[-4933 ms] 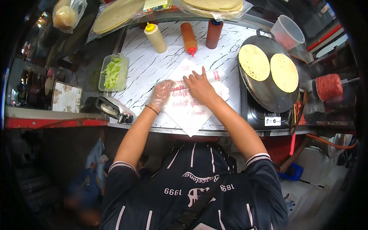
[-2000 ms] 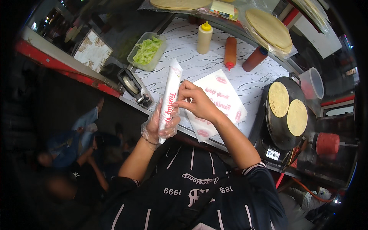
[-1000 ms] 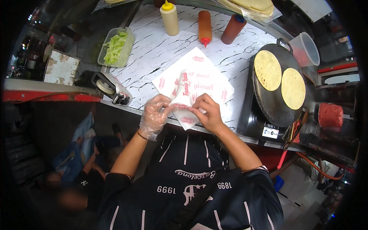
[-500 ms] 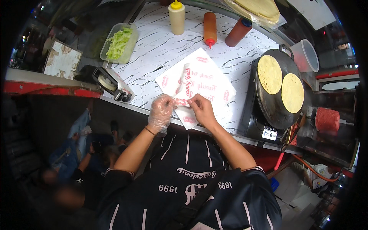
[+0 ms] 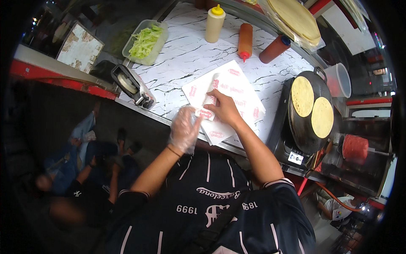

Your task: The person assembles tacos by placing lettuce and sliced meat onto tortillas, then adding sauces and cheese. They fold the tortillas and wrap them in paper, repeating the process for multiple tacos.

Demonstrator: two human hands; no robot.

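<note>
A slim roll wrapped in white paper with red print [image 5: 209, 100] lies slantwise on a stack of matching printed paper sheets [image 5: 247, 95]. My right hand [image 5: 224, 109], bare, curls its fingers and thumb over the middle and lower part of the roll. At the roll's near end, the fingers and thumb of my left hand [image 5: 184, 129], in a clear plastic glove, close about the folded paper. The glove is a little blurred. What the paper holds inside is hidden.
Left on the marbled counter stand a tape dispenser [image 5: 133, 89] and a tub of shredded lettuce [image 5: 146, 42]. Sauce bottles [image 5: 215, 24] line the back. Two tortillas [image 5: 302, 96] lie on a black griddle [image 5: 298, 131] at right, near a clear plastic tub [image 5: 338, 80].
My right hand has shifted up from the near end of the roll onto its body. My left hand stays at the near end, its fingers turned more upward. The whole view has tilted slightly.
</note>
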